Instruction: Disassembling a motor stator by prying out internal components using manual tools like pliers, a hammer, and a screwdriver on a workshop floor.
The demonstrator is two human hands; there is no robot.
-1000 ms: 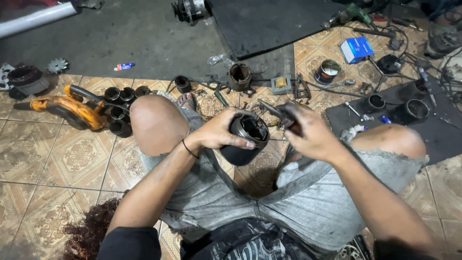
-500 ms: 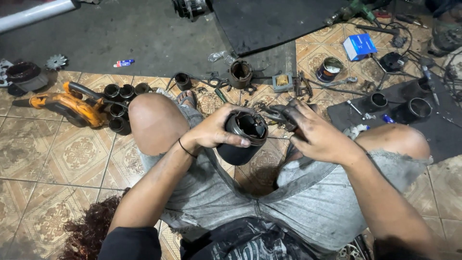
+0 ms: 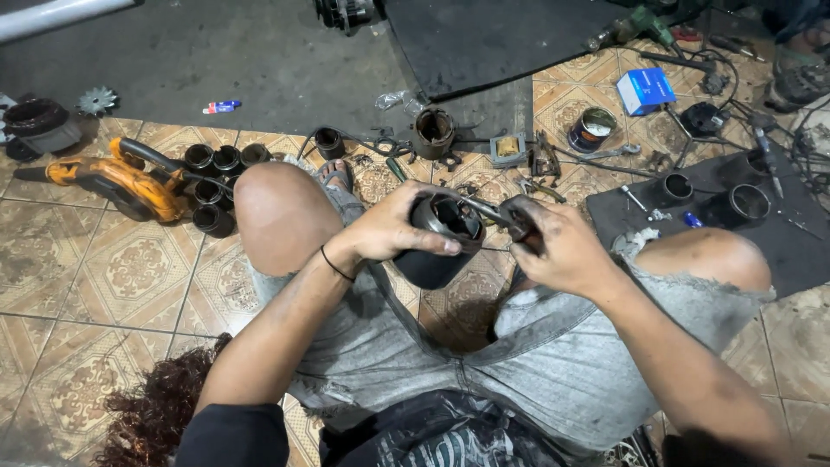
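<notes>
I sit on a tiled floor with my knees apart. My left hand (image 3: 391,229) grips a black cylindrical motor housing (image 3: 432,259), held over my lap with its open end facing up. My right hand (image 3: 558,251) is closed on a dark tool with a thin metal tip (image 3: 480,207) that reaches into the housing's open mouth. Both hands are smeared with grease. What lies inside the housing is too dark to make out.
An orange power tool (image 3: 112,177) lies at the left beside several black cylinders (image 3: 216,169). Ahead are a rusty housing (image 3: 432,131), a tin can (image 3: 592,130), a blue box (image 3: 647,89), loose tools, and a black mat (image 3: 726,216) with more cylinders. A copper wire bundle (image 3: 151,406) sits lower left.
My hands and the housing have stayed over my lap. The right hand has shifted slightly, bringing the tool's tip to the housing's opening.
</notes>
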